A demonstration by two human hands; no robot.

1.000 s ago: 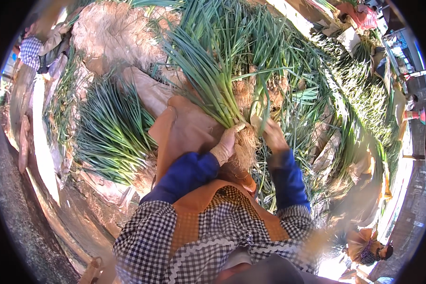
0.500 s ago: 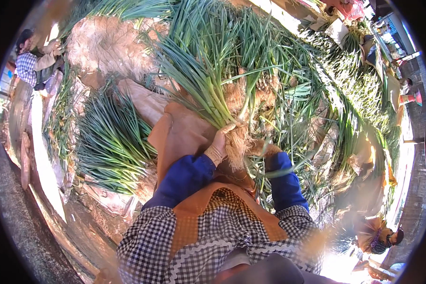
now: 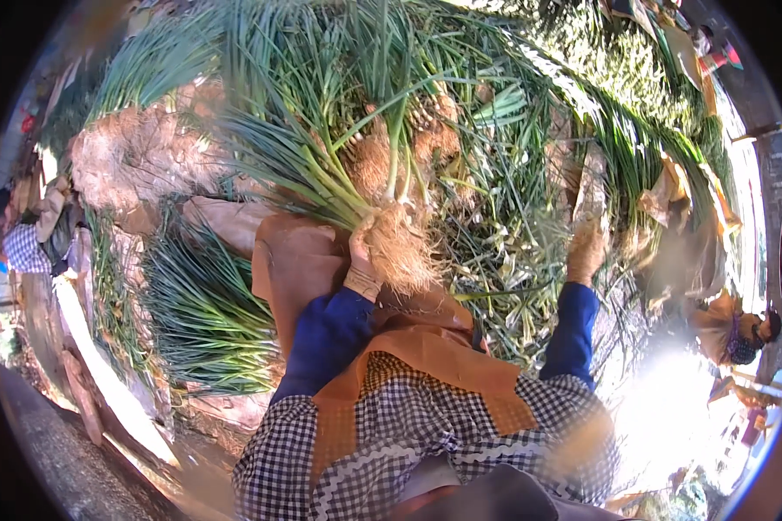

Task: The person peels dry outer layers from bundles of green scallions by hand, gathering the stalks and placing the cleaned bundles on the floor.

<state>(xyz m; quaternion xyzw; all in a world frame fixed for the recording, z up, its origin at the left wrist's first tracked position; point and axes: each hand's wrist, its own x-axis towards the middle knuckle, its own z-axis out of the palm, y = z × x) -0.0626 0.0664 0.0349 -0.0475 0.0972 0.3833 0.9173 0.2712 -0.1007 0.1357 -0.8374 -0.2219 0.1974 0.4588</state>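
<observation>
A bunch of green onions [image 3: 334,182] leans up and to the left from my left hand [image 3: 361,259], which is closed around the base of the stalks. Their pale, stringy roots [image 3: 401,252] hang over to the right of that hand, above the brown apron [image 3: 297,260] on my lap. Out to the right is my right hand [image 3: 587,250], in a soil-coloured glove, over the stripped leaves. Its fingers are blurred, and I cannot make out anything in them. More rooted green onions [image 3: 372,156] lie just beyond the held bunch.
A neat pile of green onions [image 3: 204,308] lies to my left. Loose stripped leaves [image 3: 508,260] cover the ground between my hands. Long greens [image 3: 643,143] line the far right. One person [image 3: 26,243] sits at the left edge, another [image 3: 738,334] at the right.
My right hand has swung away from the roots, out to the right. The left hand keeps its hold on the bunch. The whole view has shifted toward the right.
</observation>
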